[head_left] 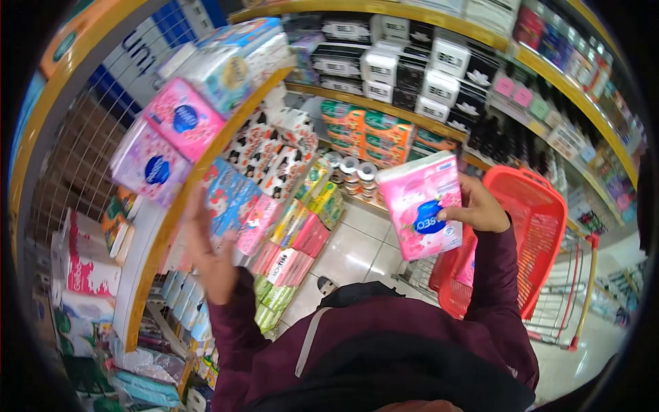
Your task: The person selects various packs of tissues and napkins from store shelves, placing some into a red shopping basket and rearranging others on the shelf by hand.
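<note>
My right hand (480, 204) grips a pink tissue pack (405, 196) with a blue oval label, thumb across its front and the fingers behind it. The pack is held up in front of the red shopping basket (528, 199). My left hand (211, 250) is slightly blurred, with its fingers apart and nothing held. It is near the yellow edge of the left shelf (165, 240). On that shelf lie another pink tissue pack (184, 118) and a purple tissue pack (151, 161), beside a pale blue-green pack (218, 77).
The basket rests on a metal cart (563, 295), with a pink pack (467, 268) partly visible inside. Lower left shelving carries stacked tissue packs (285, 264). Black and white boxes (381, 65) fill the back shelf above orange-green packs (364, 130). Bottles (573, 51) line the right shelf.
</note>
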A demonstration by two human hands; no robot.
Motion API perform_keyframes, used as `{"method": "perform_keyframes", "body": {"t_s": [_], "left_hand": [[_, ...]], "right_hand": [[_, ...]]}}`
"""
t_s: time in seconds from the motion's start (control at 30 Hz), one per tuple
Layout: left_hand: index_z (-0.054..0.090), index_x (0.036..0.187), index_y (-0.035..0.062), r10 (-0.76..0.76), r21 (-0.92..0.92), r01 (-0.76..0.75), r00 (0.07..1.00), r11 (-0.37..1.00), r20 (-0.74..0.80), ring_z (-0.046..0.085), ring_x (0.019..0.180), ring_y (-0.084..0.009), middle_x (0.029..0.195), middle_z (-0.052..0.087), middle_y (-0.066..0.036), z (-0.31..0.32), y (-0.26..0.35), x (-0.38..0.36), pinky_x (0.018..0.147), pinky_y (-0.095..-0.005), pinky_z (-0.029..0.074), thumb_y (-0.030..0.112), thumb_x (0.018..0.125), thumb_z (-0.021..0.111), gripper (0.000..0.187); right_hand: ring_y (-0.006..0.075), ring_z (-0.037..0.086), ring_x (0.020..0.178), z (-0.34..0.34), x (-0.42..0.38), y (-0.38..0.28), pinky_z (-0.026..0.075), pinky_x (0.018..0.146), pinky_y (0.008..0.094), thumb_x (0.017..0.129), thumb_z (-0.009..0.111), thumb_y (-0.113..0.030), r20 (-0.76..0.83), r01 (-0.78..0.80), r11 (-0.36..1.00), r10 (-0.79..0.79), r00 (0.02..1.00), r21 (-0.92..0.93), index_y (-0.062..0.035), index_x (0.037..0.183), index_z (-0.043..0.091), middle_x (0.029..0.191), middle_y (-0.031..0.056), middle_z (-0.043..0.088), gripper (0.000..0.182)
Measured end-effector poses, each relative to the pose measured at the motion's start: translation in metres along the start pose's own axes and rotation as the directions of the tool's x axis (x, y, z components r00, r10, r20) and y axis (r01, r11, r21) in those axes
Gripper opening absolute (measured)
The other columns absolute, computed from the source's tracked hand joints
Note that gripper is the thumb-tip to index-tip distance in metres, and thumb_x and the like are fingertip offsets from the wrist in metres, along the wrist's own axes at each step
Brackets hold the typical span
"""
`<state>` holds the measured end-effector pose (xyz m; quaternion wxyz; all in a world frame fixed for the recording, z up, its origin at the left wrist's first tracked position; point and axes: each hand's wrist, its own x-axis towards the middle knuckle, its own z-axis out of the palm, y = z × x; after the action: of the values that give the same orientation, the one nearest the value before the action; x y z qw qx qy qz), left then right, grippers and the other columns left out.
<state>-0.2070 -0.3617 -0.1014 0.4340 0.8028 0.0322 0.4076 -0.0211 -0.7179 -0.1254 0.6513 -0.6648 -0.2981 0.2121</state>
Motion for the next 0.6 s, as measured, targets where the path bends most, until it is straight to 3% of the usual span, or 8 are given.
{"method": "perform_keyframes", "body": {"t_s": [0.07,0.13,0.2,0.33,0.4,0.47,0.53,0.6], "left_hand": [[0.027,0.132,0.0007,-0.049,-0.296,0.112,0.976,0.949,0.211,0.036,0.122,-0.0245,0.132,0.036,-0.015,0.015,-0.004,-0.001,0.1,-0.0364,0.027,0.027,0.072,0.07,0.078],[0.026,0.132,0.0009,-0.029,-0.191,0.115,0.915,0.975,0.401,0.038,0.12,-0.0245,0.13,0.04,-0.014,0.019,-0.009,0.002,0.097,-0.0385,0.033,0.031,0.069,0.072,0.084],[0.036,0.126,0.0006,-0.066,-0.203,0.188,0.868,0.961,0.493,0.051,0.107,-0.0232,0.116,0.052,-0.014,0.021,0.002,0.01,0.086,-0.0358,0.042,0.031,0.067,0.074,0.076],[0.049,0.114,0.0,-0.215,-0.001,0.257,0.812,0.966,0.543,0.06,0.088,-0.0231,0.097,0.06,-0.014,-0.003,-0.007,0.022,0.073,-0.0321,0.046,0.022,0.068,0.073,0.057],[0.056,0.102,-0.0007,0.013,-0.012,-0.01,0.964,1.0,0.266,0.063,0.076,-0.0245,0.087,0.062,-0.014,-0.023,-0.02,0.022,0.067,-0.0296,0.047,0.013,0.068,0.071,0.04],[0.056,0.102,-0.0012,0.013,-0.023,-0.009,0.981,1.0,0.193,0.062,0.08,-0.0259,0.09,0.062,-0.015,-0.046,-0.024,0.022,0.07,-0.0308,0.047,0.006,0.066,0.069,0.039],[0.056,0.102,-0.0013,0.073,-0.02,-0.072,0.996,0.997,0.049,0.062,0.082,-0.0265,0.092,0.062,-0.015,-0.065,-0.03,0.017,0.071,-0.0313,0.047,0.003,0.065,0.067,0.039],[0.057,0.099,-0.003,0.135,0.052,-0.136,0.991,0.989,0.009,0.062,0.08,-0.0188,0.09,0.063,-0.013,-0.079,-0.027,0.02,0.072,-0.0275,0.047,0.01,0.067,0.073,0.037]], "right_hand": [[0.0176,0.059,0.087,0.021,0.043,-0.013,0.044,0.077,0.0299,0.068,0.072,-0.015,0.37,0.226,0.907,-0.085,0.925,-0.356,-0.0017,0.112,0.049,0.095,0.0099,0.061,0.052],[0.0265,0.059,0.086,0.063,0.079,-0.045,0.044,0.074,0.0337,0.065,0.072,-0.018,0.526,0.402,0.832,-0.162,0.835,-0.382,-0.0031,0.107,0.051,0.091,0.0134,0.061,0.049],[0.0314,0.057,0.083,0.103,0.107,-0.064,0.043,0.069,0.0376,0.064,0.072,-0.017,0.655,0.524,0.616,-0.018,0.755,-0.587,-0.004,0.102,0.051,0.086,0.0131,0.06,0.045],[0.033,0.053,0.088,0.17,0.135,-0.09,0.042,0.072,0.0395,0.06,0.072,-0.011,0.645,0.611,0.459,-0.103,0.757,-0.645,-0.0045,0.103,0.05,0.091,0.0126,0.056,0.048],[0.0315,0.051,0.097,0.189,0.143,-0.101,0.041,0.079,0.0381,0.057,0.074,-0.012,0.642,0.668,0.402,-0.221,0.735,-0.626,-0.0051,0.108,0.05,0.101,0.0127,0.055,0.058],[0.0296,0.051,0.102,0.201,0.152,-0.102,0.041,0.083,0.0368,0.051,0.079,-0.012,0.351,0.685,0.325,-0.671,0.653,-0.652,-0.0033,0.115,0.045,0.11,0.0153,0.052,0.072],[0.0245,0.048,0.109,0.213,0.165,-0.098,0.039,0.089,0.0336,0.048,0.081,-0.014,0.198,0.66,0.646,-0.641,0.742,-0.384,-0.0011,0.122,0.041,0.117,0.0146,0.049,0.085],[0.0217,0.053,0.101,0.214,0.177,-0.098,0.041,0.085,0.0315,0.048,0.08,-0.01,0.373,0.566,0.79,-0.464,0.804,-0.237,0.0004,0.115,0.048,0.103,0.0114,0.056,0.075]]}}
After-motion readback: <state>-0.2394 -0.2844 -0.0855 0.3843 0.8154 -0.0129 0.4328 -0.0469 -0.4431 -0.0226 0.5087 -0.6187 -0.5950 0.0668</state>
